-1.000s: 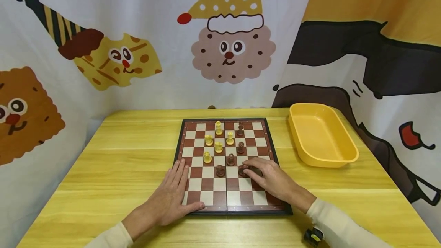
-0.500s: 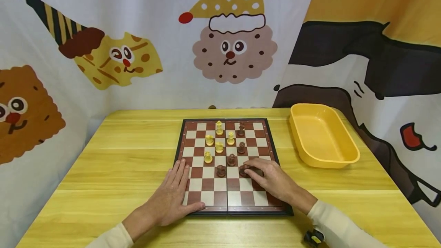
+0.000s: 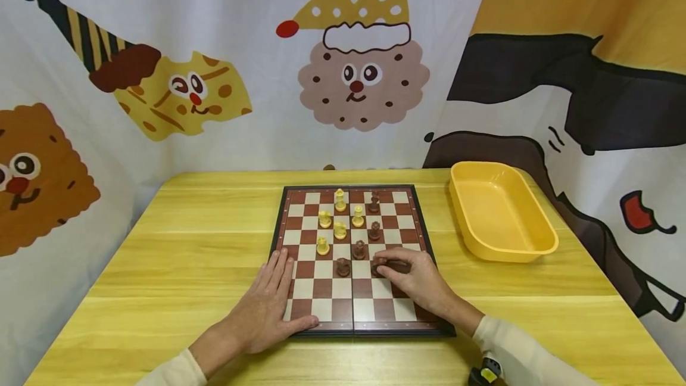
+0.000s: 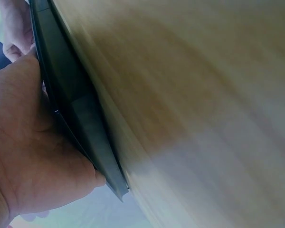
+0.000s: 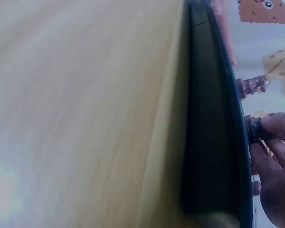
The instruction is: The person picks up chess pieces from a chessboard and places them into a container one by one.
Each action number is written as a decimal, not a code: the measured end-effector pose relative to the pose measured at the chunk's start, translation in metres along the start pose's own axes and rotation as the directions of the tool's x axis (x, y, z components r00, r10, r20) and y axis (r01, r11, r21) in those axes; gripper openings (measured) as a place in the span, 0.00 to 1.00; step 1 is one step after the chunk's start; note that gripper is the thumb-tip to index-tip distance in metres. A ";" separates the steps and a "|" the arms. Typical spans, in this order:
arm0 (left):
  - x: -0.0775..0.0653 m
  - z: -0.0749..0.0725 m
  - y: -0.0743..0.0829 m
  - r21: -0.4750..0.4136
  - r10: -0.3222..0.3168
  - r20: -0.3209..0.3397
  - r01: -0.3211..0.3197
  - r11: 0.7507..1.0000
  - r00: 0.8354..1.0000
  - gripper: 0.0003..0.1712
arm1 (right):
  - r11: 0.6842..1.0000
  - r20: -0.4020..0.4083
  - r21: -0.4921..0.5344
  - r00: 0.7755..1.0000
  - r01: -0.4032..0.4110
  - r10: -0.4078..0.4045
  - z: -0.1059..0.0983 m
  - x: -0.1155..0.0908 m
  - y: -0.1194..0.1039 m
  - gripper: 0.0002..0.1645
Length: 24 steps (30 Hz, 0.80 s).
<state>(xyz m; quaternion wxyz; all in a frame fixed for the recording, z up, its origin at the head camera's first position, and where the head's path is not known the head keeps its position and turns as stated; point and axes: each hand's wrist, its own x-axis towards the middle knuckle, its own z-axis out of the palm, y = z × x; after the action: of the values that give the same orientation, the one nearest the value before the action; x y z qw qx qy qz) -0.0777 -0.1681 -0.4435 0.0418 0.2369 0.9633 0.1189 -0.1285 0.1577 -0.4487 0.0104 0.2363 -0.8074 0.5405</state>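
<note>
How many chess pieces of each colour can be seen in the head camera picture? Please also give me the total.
Yellow chess pieces: 5
Brown chess pieces: 5, including the one pinched by the right hand
Total: 10

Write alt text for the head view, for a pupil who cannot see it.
A right hand pinches a brown piece on a chessboard; the left hand rests on its near left corner. Four other brown pieces and five yellow pieces stand there. A yellow tray sits to the right on the table, before a cartoon curtain.
</note>
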 end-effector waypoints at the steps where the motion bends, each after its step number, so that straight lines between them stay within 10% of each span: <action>1: 0.000 0.000 0.000 0.000 0.000 -0.003 0.000 1.000 1.000 0.66 | 1.000 -0.009 0.014 1.000 -0.007 0.007 0.000 0.000 0.000 0.13; 24: 0.001 0.003 -0.001 -0.004 0.009 -0.057 -0.009 1.000 0.998 0.67 | 0.998 -0.187 -0.062 0.982 -0.018 0.006 -0.033 0.005 -0.010 0.13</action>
<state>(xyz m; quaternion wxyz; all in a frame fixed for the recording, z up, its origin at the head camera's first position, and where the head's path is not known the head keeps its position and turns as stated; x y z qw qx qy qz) -0.0784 -0.1678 -0.4467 0.0142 0.2376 0.9628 0.1278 -0.1371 0.1811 -0.4248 0.0902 0.1792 -0.8210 0.5345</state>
